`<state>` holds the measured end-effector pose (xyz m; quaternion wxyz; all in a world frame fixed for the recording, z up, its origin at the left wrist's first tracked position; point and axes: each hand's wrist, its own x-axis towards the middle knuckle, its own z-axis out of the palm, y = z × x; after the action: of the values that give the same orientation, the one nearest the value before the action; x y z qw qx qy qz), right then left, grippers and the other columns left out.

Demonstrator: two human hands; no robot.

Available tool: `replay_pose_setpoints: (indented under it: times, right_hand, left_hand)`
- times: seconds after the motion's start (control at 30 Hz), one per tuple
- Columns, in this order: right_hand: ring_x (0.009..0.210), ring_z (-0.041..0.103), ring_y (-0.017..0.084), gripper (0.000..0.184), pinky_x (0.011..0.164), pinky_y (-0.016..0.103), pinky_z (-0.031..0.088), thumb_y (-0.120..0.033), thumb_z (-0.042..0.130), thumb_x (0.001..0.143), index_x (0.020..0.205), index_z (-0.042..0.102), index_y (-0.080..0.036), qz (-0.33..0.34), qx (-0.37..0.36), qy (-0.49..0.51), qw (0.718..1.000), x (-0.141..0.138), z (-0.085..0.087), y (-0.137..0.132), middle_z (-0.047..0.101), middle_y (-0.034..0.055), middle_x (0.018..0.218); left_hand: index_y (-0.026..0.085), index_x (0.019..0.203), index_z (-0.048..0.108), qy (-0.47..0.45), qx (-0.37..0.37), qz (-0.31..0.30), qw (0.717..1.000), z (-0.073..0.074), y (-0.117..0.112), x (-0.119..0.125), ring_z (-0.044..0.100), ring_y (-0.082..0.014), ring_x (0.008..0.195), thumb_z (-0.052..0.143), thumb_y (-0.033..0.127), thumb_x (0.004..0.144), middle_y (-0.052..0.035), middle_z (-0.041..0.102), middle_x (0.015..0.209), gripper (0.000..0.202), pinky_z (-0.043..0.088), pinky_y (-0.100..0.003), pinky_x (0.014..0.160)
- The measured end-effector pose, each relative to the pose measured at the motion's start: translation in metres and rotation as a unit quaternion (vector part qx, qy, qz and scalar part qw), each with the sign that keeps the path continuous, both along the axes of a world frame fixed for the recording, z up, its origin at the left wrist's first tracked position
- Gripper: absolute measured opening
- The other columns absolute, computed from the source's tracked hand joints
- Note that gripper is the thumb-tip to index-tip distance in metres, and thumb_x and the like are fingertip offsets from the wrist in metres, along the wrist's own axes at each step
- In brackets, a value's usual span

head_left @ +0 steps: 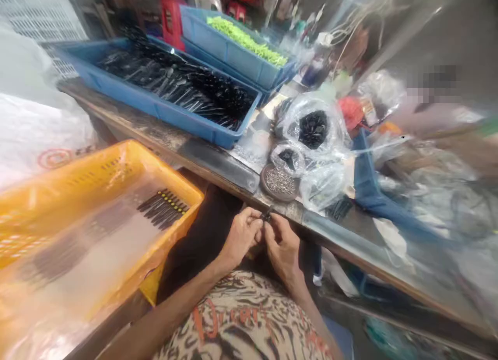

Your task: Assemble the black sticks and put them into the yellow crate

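Close together at the bench's front edge, my left hand [243, 235] and my right hand [282, 243] pinch a small black part [267, 213] between their fingertips. Its exact kind is too small to make out. Just beyond the fingers stands a round brown dish [266, 190] filled with tiny silvery pieces. Behind that dish, clear plastic bags [333, 113] hold black parts. To the left, a yellow crate [132, 155] contains rows of slim dark pieces [163, 209], some with yellow spots.
A long blue tray [159, 106] of black parts sits on the bench at the back left. Behind it is another blue tray [221, 46] with bright green pieces. Plastic bags and cloth clutter the right side. A red stool [171, 20] stands farther back.
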<state>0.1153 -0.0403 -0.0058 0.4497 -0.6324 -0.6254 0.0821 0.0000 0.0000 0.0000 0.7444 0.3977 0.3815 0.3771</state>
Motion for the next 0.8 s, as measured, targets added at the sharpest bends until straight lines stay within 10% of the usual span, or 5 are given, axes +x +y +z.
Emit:
replay_pose_setpoints:
  times: [0.8]
  right_hand:
    - [0.075, 0.067, 0.018, 0.02, 0.069, 0.029, 0.055, -0.024, 0.055, 0.083, 0.099, 0.062, -0.015, -0.011, -0.067, 0.12, 0.99, -0.0012, 0.0045, -0.0011, 0.07, 0.0062, 0.087]
  left_hand:
    - [0.016, 0.082, 0.051, 0.078, 0.111, 0.024, 0.99, -0.0025, -0.003, 0.0058, 0.042, -0.0074, 0.048, 0.047, 0.02, 0.08, 0.005, 0.048, 0.056, 0.006, 0.036, -0.019, 0.048]
